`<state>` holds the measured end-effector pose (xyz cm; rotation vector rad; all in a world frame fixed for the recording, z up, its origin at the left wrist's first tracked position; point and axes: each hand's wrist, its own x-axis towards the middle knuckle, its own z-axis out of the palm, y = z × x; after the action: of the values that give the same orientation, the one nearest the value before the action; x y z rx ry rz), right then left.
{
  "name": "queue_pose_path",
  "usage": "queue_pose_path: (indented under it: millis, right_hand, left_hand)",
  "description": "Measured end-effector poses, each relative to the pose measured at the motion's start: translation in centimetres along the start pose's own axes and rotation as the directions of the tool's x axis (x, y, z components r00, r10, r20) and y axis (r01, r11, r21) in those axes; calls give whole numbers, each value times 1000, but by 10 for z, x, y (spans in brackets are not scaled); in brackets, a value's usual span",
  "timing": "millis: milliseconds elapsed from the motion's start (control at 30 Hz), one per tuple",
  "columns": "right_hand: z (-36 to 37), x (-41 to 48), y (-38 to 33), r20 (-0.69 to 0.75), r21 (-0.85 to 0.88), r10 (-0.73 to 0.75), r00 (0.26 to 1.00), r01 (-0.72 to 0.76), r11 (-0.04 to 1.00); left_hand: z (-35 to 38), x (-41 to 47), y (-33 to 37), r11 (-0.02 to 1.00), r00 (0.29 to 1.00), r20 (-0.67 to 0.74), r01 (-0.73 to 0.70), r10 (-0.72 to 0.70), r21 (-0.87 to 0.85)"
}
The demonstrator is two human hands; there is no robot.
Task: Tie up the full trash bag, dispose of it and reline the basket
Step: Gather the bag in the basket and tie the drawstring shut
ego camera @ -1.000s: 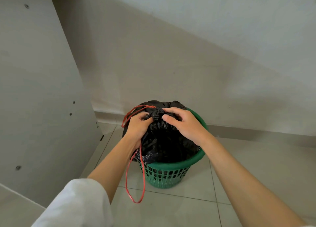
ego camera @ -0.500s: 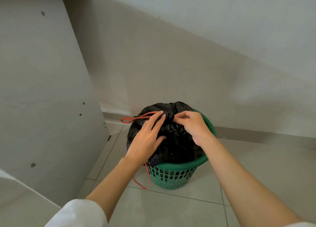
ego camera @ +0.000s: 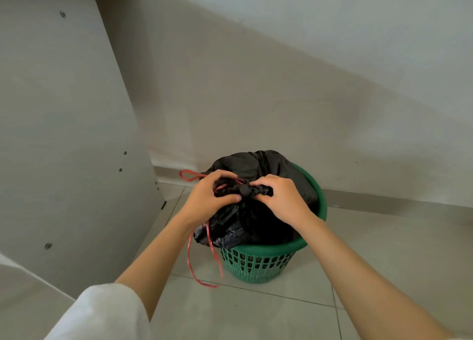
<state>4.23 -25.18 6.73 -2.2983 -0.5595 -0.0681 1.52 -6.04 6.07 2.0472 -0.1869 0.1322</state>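
Observation:
A full black trash bag [ego camera: 258, 165] fills a green plastic basket [ego camera: 258, 265] standing on the tiled floor near the wall. The bag's mouth is bunched into a small knot [ego camera: 247, 188] at the top. My left hand [ego camera: 208, 199] grips the red drawstring [ego camera: 190, 176] beside the knot; one loop sticks out to the left and another loop [ego camera: 202, 263] hangs down past the basket's side. My right hand [ego camera: 284, 199] pinches the gathered bag neck just right of the knot.
A grey panel with screw heads [ego camera: 66, 135] leans close on the left. The pale wall [ego camera: 281, 83] and its skirting run behind the basket. Tiled floor [ego camera: 384, 250] extends to the right and front. A white sleeve [ego camera: 102, 311] covers my left upper arm.
My left hand went from resting flat on the bag to closing on the drawstring at the knot. The hanging red loop has swung lower. My right hand stays on the neck.

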Motion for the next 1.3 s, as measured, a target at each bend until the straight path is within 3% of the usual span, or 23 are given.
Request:
queue_pose_path:
  millis: [133, 267, 333, 400, 467, 533, 600, 767, 900, 967, 1033, 1167, 1233, 1300]
  right_hand:
    - [0, -3, 7, -59, 23, 79, 995, -78, 997]
    - [-9, 2, 0, 75, 194, 179, 981, -191, 962]
    - [-14, 6, -3, 95, 239, 227, 969, -243, 940]
    - [-13, 8, -5, 79, 249, 242, 967, -254, 935]
    - [-11, 5, -7, 57, 284, 233, 971, -240, 928]
    - [-9, 1, -7, 32, 354, 250, 968, -245, 903]
    - [-12, -3, -5, 58, 411, 276, 959, -275, 869]
    - [-22, -9, -4, 278, 404, 225, 934, -326, 855]
    - [-20, -10, -2, 146, 410, 239, 960, -278, 869]
    - [-19, -13, 1, 106, 544, 282, 954, -293, 786]
    - [-19, -17, 4, 180, 645, 260, 949, -313, 697]
    - [-21, -21, -1, 373, 631, 142, 917, -363, 686]
    - [-18, -20, -3, 360, 635, 157, 919, -366, 680]
    - [-12, -21, 0, 258, 656, 227, 939, -342, 673]
  left_hand:
    - [-11, -13, -9, 966, 999, -4, 40, -40, 254]
    - [-15, -9, -4, 829, 994, 0, -92, 110, 552]
    - [-7, -8, 0, 810, 987, -41, -104, 156, 577]
    - [5, -8, 4, 883, 983, -146, -33, 114, 468]
    - [20, -10, 11, 961, 983, -179, 76, -28, 265]
    - [32, -14, 16, 990, 988, -75, 139, -137, 27]
    - [38, -18, 15, 990, 994, 12, 114, -113, -79]
    - [34, -14, 4, 998, 999, -39, 12, -14, -58]
    - [34, -8, 6, 994, 996, -73, -51, 44, -92]
    - [34, -8, 9, 987, 999, -35, -19, 14, -159]
    - [32, -8, 10, 971, 998, 40, 65, -57, -229]
    - [30, -4, 5, 948, 981, 109, 183, -160, -259]
    - [32, -1, 7, 944, 977, 67, 214, -204, -250]
    - [36, 2, 9, 928, 969, 26, 243, -246, -282]
